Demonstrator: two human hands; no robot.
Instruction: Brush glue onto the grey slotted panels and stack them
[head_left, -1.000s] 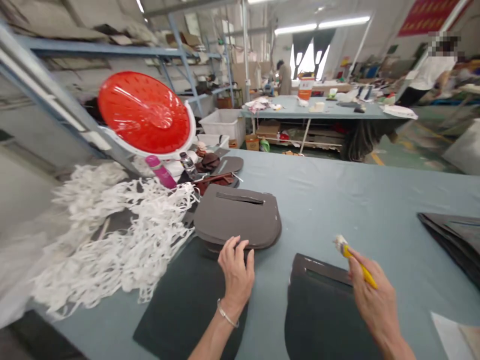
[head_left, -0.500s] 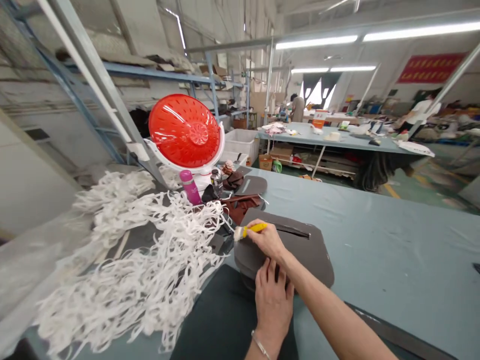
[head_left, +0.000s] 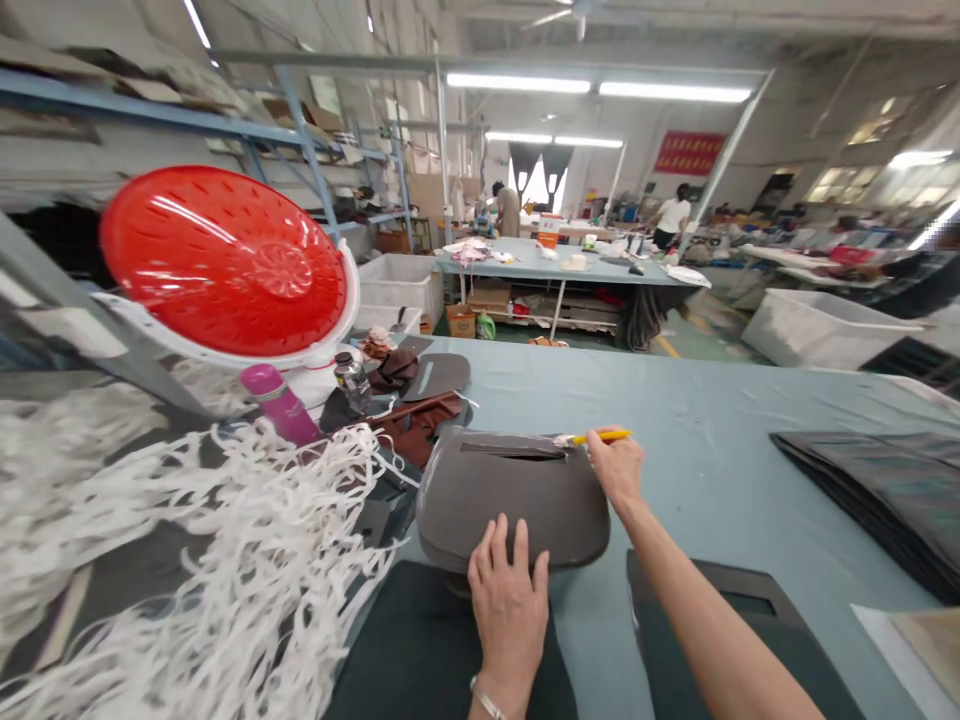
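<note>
Where the left hand (head_left: pixel 510 605) lies: at six o'clock on a rounded, dark grey, smooth-faced panel (head_left: pixel 502 500), fingers extended and loosely spread over its near edge, gripping nothing.
What the right hand (head_left: pixel 621 475) holds: a small yellow-handled brush with pale bristles (head_left: pixel 576 440), pinched in closed fingers at two o'clock, its handle pointing toward three.
Panel: near the middle of the view, on a pale blue-green worktable (head_left: pixel 690 480); a long narrow slit (head_left: pixel 517 453) runs near its twelve o'clock edge. All hours here are counted from the panel, twelve being away from the wearer.
Bristles: at one o'clock, by the slit's end; whether they touch the panel, I cannot tell.
Dark sheets: one flat blackish-green sheet (head_left: pixel 427 650) at seven o'clock, partly under the left wrist; a slotted dark panel (head_left: pixel 720 595) at four, partly behind the right forearm; a folded black stack (head_left: pixel 877 490) at three.
Nine to ten o'clock: tangled white fabric strips (head_left: pixel 247 570), crumpled maroon material (head_left: pixel 424 430), a magenta bottle (head_left: pixel 281 405) and a big red round dish (head_left: pixel 225 265).
Far off: two people, at twelve (head_left: pixel 508 210) and one (head_left: pixel 673 215).
</note>
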